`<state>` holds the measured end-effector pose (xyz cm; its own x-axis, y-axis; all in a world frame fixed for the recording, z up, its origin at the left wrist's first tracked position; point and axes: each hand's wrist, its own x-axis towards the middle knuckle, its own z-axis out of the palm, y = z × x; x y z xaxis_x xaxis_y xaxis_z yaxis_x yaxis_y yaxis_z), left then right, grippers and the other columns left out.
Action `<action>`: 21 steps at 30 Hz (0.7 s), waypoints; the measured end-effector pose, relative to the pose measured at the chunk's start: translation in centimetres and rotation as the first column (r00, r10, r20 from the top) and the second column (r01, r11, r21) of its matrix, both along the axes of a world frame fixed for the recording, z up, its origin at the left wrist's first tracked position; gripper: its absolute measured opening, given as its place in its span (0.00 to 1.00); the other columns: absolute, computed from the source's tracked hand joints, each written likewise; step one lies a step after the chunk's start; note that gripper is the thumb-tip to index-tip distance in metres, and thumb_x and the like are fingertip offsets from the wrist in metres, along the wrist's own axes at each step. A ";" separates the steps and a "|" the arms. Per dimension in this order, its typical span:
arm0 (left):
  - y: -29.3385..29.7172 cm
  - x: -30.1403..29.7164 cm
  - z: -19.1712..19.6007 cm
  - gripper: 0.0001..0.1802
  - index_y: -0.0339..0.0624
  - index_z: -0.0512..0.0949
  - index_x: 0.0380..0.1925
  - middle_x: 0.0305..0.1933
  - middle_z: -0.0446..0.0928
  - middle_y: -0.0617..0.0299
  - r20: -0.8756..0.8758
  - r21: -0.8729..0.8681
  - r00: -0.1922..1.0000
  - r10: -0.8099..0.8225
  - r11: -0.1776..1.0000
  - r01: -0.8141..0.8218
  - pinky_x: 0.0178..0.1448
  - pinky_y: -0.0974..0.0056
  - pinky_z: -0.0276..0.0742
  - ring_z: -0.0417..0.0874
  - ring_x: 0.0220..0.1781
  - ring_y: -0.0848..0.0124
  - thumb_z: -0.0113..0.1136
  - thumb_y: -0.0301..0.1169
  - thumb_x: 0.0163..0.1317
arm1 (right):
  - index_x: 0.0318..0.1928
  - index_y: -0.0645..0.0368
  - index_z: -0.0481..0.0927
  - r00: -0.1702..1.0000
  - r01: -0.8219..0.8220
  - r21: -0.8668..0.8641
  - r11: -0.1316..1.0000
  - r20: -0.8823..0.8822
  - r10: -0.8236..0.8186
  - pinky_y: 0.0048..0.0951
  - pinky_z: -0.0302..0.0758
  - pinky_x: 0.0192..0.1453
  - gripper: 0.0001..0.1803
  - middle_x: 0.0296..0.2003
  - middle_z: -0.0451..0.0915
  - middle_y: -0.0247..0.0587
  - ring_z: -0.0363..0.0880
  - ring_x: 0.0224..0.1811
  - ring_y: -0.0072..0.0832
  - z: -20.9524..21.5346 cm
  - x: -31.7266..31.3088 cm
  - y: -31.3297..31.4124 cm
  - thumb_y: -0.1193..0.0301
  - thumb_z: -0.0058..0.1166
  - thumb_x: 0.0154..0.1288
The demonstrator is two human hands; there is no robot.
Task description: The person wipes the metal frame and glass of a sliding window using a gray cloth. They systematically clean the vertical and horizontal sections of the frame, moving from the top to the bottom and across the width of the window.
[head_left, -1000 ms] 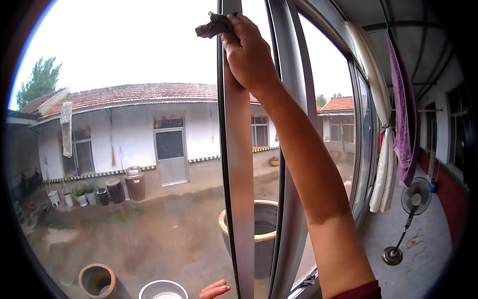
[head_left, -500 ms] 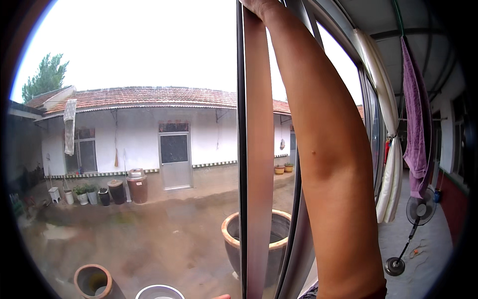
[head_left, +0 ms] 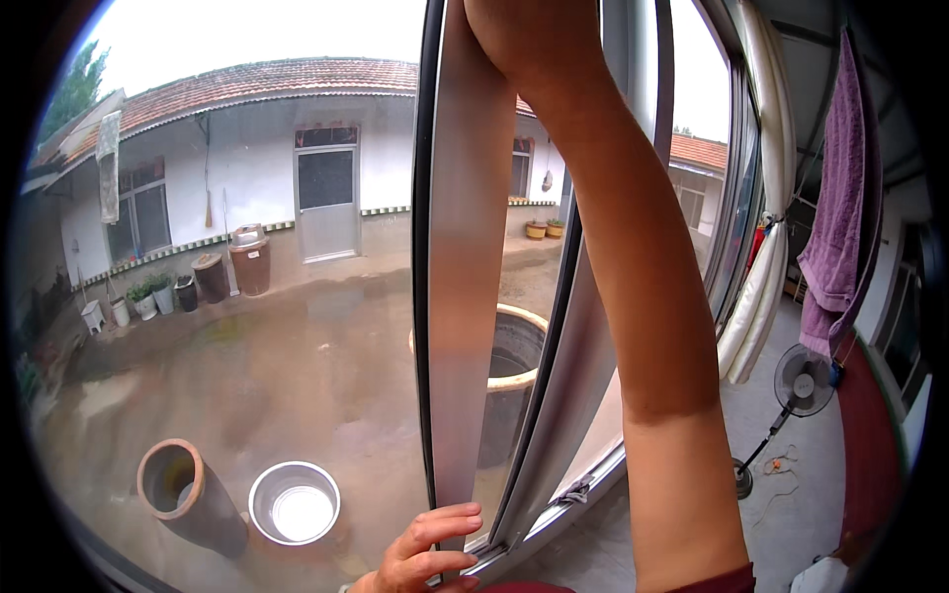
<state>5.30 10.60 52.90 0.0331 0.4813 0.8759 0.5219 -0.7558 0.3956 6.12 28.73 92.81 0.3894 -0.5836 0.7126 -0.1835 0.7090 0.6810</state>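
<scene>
Right hand at upper centre by silver window post, fingers beyond the frame, grip I can't tell; left hand, lower centre, fingers apart.

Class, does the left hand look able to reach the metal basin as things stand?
Probably not: the left hand is at the window frame; the metal basin sits farther off outside, seemingly behind glass.

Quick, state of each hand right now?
Left hand: open, fingers slightly bent across the window frame.
Right hand: cannot be told; fingers out of view.
</scene>
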 end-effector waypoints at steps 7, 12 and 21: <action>1.3 0.9 0.9 0.20 0.38 0.74 0.44 0.59 0.73 0.42 -0.002 0.076 1.000 0.011 0.997 -0.011 0.61 0.49 0.76 0.76 0.62 0.42 0.68 0.22 0.50 | 0.50 0.71 0.76 0.974 -0.001 -0.114 0.993 -0.227 -0.025 0.46 0.73 0.62 0.12 0.54 0.76 0.59 0.77 0.56 0.51 -11.2 0.1 0.7 0.82 0.49 0.67; -0.8 0.9 1.3 0.15 0.41 0.69 0.47 0.56 0.73 0.43 0.083 0.257 0.958 0.273 0.923 -0.285 0.59 0.50 0.77 0.78 0.58 0.43 0.59 0.30 0.63 | 0.61 0.65 0.74 0.988 0.148 -0.259 0.955 0.077 -0.132 0.44 0.60 0.73 0.20 0.64 0.69 0.56 0.66 0.67 0.50 -21.0 0.4 0.0 0.74 0.49 0.70; -1.6 0.9 0.4 0.19 0.42 0.66 0.56 0.59 0.71 0.44 0.234 0.277 0.879 0.416 0.838 -0.470 0.66 0.49 0.72 0.74 0.64 0.49 0.48 0.42 0.73 | 0.55 0.59 0.81 0.927 0.234 -0.504 0.831 0.372 -0.035 0.50 0.67 0.71 0.18 0.65 0.70 0.49 0.61 0.71 0.58 -37.6 2.6 -1.9 0.77 0.54 0.64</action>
<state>6.20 9.02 53.28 -0.2684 0.1074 0.9573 0.7818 -0.5563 0.2816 8.74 26.85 55.24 0.0167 -0.1036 0.9945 -0.2034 0.9735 0.1049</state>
